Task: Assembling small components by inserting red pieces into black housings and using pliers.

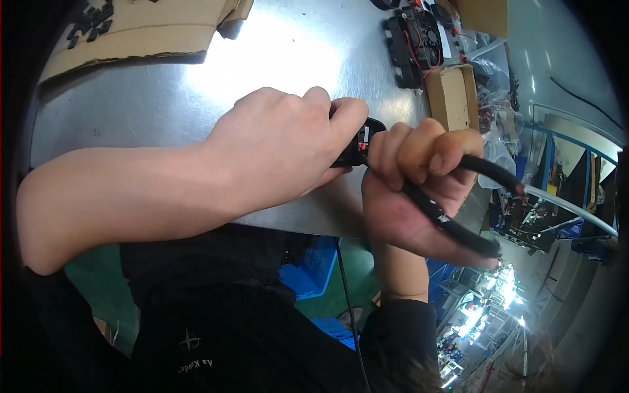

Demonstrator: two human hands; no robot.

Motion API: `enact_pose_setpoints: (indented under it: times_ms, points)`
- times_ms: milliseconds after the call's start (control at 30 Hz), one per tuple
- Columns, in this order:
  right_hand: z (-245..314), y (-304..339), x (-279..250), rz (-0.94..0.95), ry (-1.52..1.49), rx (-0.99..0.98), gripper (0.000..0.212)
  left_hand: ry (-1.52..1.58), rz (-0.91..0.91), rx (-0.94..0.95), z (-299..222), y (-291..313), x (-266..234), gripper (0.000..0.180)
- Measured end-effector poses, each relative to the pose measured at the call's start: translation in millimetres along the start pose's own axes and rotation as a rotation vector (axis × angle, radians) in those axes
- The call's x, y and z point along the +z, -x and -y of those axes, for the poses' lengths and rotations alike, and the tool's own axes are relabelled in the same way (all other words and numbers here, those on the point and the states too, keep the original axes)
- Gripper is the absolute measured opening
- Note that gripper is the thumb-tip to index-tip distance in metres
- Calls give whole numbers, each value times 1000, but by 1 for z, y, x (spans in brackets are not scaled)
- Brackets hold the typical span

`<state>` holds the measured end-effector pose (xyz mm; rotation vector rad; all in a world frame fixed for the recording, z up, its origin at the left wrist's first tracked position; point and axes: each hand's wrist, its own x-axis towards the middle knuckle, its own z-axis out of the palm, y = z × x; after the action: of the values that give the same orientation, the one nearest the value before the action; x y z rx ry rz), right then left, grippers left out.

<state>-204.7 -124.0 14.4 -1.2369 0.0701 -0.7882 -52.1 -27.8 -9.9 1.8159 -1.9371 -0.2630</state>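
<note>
My left hand is closed around a black plastic housing, its fingers curled over the top. Inside the part of the housing that shows are a small red piece and a pale label; the rest lies under my fingers. Right beside it, my right hand is wrapped around a hand tool with two black curved handles, which look like pliers. The handles spread apart out of my fist toward the lower right. My fist hides the tool's jaws, so whether they touch the housing cannot be seen.
Below both hands is a shiny metal table. A cardboard piece bearing several small black parts lies far left. Black fans with red wires and a cardboard box sit far right. A blue crate stands below the table's near edge.
</note>
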Motion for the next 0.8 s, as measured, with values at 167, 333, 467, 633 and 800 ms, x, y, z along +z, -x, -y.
enact_pose_setpoints:
  times_ms: [167,333,467,633,800]
  points:
    - [-8,-7,8,-122,157,-70,104,15,-3,-4,0,2,1,50]
    - [-16,-20,21,-344,255,-149,107,-1,-62,1,-4,2,5,52]
    - [-16,-32,39,-705,521,-78,107,-47,-99,2,-5,5,7,55]
    - [-19,-32,38,-698,381,-71,109,-90,-115,12,0,4,6,55]
    - [8,-1,32,-369,119,-453,116,-114,-117,96,15,7,0,56]
